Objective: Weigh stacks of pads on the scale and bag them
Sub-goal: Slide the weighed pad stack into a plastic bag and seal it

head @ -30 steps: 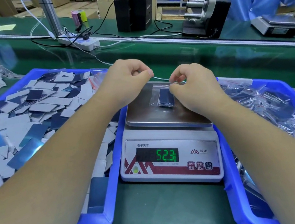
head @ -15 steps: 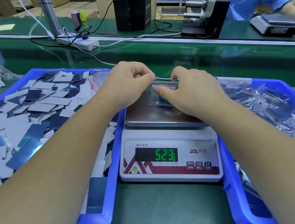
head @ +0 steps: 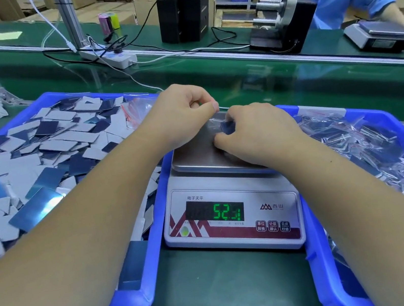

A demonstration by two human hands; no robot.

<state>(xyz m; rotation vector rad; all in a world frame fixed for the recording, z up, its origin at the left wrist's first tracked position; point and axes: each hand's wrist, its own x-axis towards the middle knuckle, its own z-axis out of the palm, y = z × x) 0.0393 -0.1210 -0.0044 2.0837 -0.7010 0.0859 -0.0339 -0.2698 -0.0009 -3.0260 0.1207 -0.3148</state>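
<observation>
A white digital scale (head: 235, 230) stands between two blue bins, its green display reading about 52. On its steel pan (head: 196, 157) lies a clear bag (head: 213, 124) with a dark blue stack of pads (head: 227, 126) inside. My left hand (head: 181, 115) pinches the bag's top edge at the pan's far left. My right hand (head: 253, 131) grips the stack of pads through the bag and covers most of it.
The left blue bin (head: 141, 277) holds several loose grey and blue pads (head: 44, 158). The right blue bin (head: 323, 260) holds filled clear bags (head: 371, 151). Across the green conveyor, a power strip (head: 110, 57), a tape dispenser (head: 281, 24) and another person at a second scale (head: 379, 36).
My right hand has slid left from the bag's top edge down onto the pad stack and now covers it. My left hand keeps its pinch in place.
</observation>
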